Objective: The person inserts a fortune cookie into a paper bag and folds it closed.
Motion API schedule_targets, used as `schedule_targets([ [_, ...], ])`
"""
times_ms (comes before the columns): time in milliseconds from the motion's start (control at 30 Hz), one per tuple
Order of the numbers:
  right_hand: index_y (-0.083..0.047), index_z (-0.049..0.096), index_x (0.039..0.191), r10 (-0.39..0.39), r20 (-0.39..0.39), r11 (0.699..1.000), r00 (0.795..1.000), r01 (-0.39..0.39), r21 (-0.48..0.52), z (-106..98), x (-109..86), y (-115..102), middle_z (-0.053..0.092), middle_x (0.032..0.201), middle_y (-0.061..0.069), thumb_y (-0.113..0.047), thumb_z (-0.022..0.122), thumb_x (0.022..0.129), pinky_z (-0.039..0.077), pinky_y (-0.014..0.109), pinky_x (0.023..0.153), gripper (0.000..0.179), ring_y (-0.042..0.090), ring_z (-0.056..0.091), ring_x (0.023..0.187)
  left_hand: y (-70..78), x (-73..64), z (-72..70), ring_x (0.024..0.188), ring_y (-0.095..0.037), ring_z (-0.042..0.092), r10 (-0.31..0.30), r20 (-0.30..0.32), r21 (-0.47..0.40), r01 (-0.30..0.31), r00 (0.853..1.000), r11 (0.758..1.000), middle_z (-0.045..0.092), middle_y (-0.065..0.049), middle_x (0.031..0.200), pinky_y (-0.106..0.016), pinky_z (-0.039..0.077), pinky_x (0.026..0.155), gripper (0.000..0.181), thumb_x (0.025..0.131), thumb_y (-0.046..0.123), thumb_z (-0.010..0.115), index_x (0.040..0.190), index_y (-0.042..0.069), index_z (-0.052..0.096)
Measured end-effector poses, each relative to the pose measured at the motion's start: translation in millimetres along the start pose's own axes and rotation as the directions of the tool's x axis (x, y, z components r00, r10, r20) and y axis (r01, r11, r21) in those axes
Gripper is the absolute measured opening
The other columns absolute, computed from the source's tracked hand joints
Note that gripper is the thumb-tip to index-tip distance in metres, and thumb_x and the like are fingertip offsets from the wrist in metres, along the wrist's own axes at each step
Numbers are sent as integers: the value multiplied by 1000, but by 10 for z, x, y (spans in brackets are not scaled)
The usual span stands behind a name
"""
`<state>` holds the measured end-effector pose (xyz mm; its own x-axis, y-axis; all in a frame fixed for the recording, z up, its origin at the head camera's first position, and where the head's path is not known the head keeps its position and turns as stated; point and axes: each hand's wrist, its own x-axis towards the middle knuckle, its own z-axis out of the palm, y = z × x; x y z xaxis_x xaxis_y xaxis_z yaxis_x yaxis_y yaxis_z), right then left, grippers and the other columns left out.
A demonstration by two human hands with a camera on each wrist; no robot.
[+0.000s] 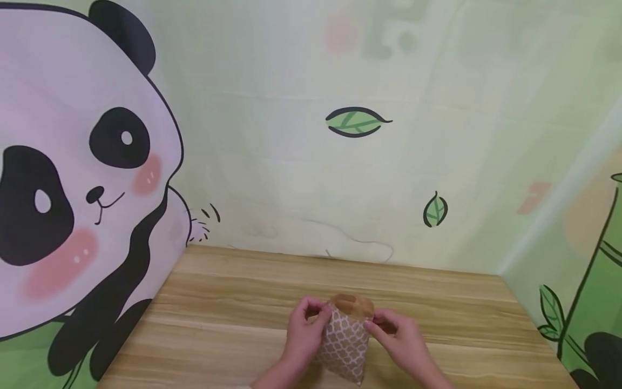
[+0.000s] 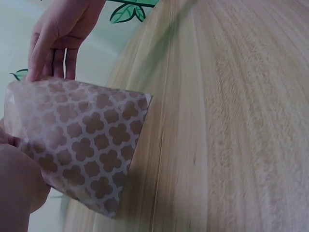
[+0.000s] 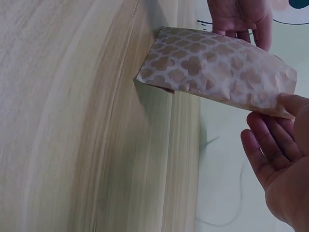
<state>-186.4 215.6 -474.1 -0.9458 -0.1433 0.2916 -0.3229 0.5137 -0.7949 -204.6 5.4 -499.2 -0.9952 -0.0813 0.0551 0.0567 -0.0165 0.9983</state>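
Note:
A brown paper bag [image 1: 342, 343] with a white lattice pattern stands tilted at the table's near side, its mouth gaping at the top and showing plain brown paper inside. On the bag's left top edge, my left hand [image 1: 306, 332] pinches the rim between thumb and fingers. My right hand [image 1: 400, 337] pinches the opposite edge, thumb toward me. In the left wrist view the patterned bag [image 2: 87, 140] reaches down to the wood. Seen from the right wrist, the bag's [image 3: 207, 67] lower end meets the table. What the bag holds, if anything, is hidden.
The wooden table [image 1: 233, 302] runs back to a pale green cloth backdrop [image 1: 272, 178] printed with leaves. A large printed panda [image 1: 92, 162] covers the left side. Printed bamboo [image 1: 593, 302] is on the right side.

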Motion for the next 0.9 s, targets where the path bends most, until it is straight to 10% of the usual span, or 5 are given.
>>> schedule_targets([
  [333, -17, 73, 98, 105, 8, 994, 994, -105, 17, 18, 30, 34, 72, 88, -4, -29, 64, 91, 56, 23, 72, 16, 10, 68, 81, -17, -35, 76, 97, -16, 58, 63, -75, -18, -64, 995, 998, 63, -1, 97, -34, 51, 85, 17, 85, 22, 72, 92, 11, 61],
  [900, -8, 73, 93, 164, 27, 979, 986, -166, 122, -75, 89, 264, 73, 82, 4, -20, 66, 90, 58, 37, 74, 14, 15, 69, 75, -139, 135, -153, 92, -16, 58, -30, 137, 54, 22, 990, 998, 65, -1, 95, -32, 46, 82, 22, 87, 31, 69, 94, 11, 65],
])
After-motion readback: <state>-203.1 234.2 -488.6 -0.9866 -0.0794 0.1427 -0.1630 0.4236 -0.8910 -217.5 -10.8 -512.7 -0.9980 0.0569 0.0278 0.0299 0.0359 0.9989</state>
